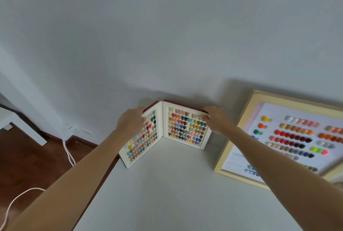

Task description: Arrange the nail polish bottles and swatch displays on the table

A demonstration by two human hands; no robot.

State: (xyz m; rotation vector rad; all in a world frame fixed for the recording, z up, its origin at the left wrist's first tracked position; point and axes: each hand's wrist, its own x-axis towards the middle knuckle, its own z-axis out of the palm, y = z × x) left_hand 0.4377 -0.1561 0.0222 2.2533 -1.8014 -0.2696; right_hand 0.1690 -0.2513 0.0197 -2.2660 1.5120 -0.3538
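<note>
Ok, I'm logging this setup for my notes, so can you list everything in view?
swatch book: one, white pages with red cover, standing open on the table's far left corner against the wall
framed swatch chart: one, pale wood frame, leaning at the right
table: one, white
cable: one, white, on the brown floor at left
white furniture: one, far left
left hand: grips the book's left page
right hand: grips the book's right page

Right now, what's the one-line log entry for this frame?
left hand grips left panel | right hand grips right panel | hinged white swatch book upright, open, white table corner | wood-framed swatch chart beside
</note>
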